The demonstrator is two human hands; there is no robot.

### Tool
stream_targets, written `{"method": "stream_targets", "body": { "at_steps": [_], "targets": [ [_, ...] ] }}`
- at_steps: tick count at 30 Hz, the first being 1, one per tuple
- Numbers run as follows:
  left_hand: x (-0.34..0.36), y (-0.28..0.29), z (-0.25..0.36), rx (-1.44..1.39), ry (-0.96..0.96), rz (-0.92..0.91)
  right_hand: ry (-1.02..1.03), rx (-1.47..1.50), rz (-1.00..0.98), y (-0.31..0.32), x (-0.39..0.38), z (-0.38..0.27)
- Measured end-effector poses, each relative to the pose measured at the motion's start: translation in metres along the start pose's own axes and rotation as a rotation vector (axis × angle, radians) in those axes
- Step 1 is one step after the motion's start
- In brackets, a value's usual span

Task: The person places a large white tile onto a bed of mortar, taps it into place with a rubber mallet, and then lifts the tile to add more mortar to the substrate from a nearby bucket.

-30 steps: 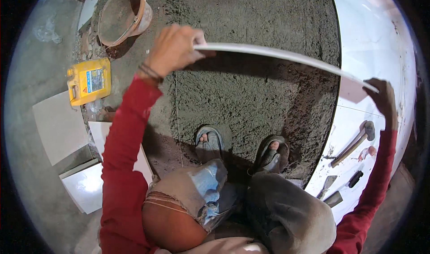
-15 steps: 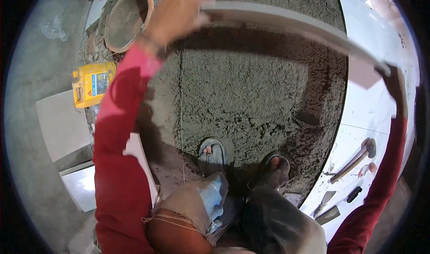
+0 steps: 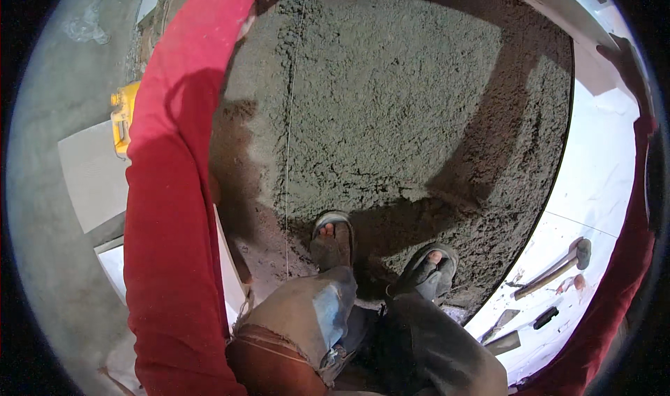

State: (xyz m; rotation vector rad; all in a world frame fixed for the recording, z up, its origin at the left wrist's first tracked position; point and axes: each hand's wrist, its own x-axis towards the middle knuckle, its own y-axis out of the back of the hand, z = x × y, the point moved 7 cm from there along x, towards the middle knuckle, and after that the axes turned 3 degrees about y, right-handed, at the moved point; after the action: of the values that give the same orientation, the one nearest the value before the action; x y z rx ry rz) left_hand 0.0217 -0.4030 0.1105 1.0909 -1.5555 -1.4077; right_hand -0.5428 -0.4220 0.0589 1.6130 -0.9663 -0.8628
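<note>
A large pale tile [image 3: 558, 13] is held up at the far right, mostly beyond the upper rim of the view. My right hand [image 3: 623, 64], dark in shadow, is closed on its right end. My left arm in a red sleeve [image 3: 174, 151] stretches far forward, and its hand is out of view past the top edge. Below the tile lies a bed of rough grey wet mortar [image 3: 391, 103], with a thin string line [image 3: 288, 130] running along its left part. Both my sandalled feet stand at the mortar's near side.
White laid tiles [image 3: 593, 165] border the mortar on the right; a hammer [image 3: 555, 269], a black object [image 3: 546, 318] and a trowel-like piece [image 3: 501, 324] lie there. At left are a yellow jerrycan [image 3: 122, 116], partly behind my sleeve, and a loose tile [image 3: 94, 176].
Both arms have reached farther forward, carrying the tile away toward the upper rim. My left hand has left the view, and my left sleeve now covers the bucket and part of the jerrycan.
</note>
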Motion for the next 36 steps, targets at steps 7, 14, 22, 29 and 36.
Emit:
{"method": "stream_targets", "body": {
  "at_steps": [7,14,22,29,36],
  "targets": [
    [-0.123,0.000,0.040,-0.003,-0.004,-0.044,-0.137,-0.275,-0.069,-0.003,-0.081,-0.058],
    [-0.213,0.018,0.098,-0.299,-0.101,-0.213,-0.190,-0.184,-0.328,0.000,-0.175,-0.057],
    [-0.026,0.030,0.003,-0.044,-0.063,0.213,-0.090,-0.196,0.076,-0.008,0.001,0.010],
    [-0.008,0.003,-0.004,0.286,-0.385,0.053,0.687,-0.467,-0.079,0.008,0.033,-0.049],
    [-0.095,0.011,0.018,0.043,0.008,-0.015,-0.136,-0.050,-0.083,-0.007,-0.043,-0.022]
  ]
}}
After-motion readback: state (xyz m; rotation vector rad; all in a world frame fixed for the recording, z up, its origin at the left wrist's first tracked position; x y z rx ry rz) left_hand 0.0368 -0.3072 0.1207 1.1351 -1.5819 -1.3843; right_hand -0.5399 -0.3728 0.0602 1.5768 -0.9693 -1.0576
